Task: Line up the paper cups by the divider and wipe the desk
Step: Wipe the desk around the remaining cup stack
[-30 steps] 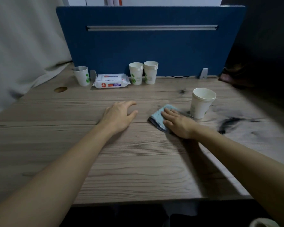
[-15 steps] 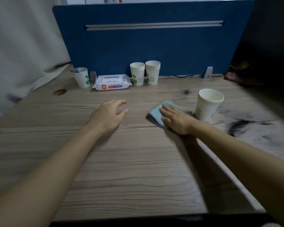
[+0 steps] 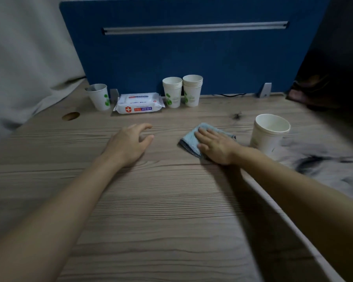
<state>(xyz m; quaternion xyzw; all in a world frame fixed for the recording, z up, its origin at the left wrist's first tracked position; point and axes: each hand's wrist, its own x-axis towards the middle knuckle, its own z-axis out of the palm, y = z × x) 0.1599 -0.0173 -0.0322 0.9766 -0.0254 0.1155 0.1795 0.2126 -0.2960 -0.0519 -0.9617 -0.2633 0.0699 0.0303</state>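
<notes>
Pressing flat with straight fingers, the right hand [image 3: 216, 146] lies palm down on a folded light-blue cloth [image 3: 194, 140] on the wood-grain desk [image 3: 171, 200], its forearm stretched from the lower right. The left hand [image 3: 128, 144] rests beside it on the bare wood, fingers loosely curved and holding nothing. Just right of the cloth stands a white paper cup stack [image 3: 268, 134], well apart from the blue fabric divider [image 3: 192, 58]. By the divider stand two cup stacks with green prints [image 3: 181, 91], a white wet-wipes pack [image 3: 139, 102] and a single cup [image 3: 99, 96].
</notes>
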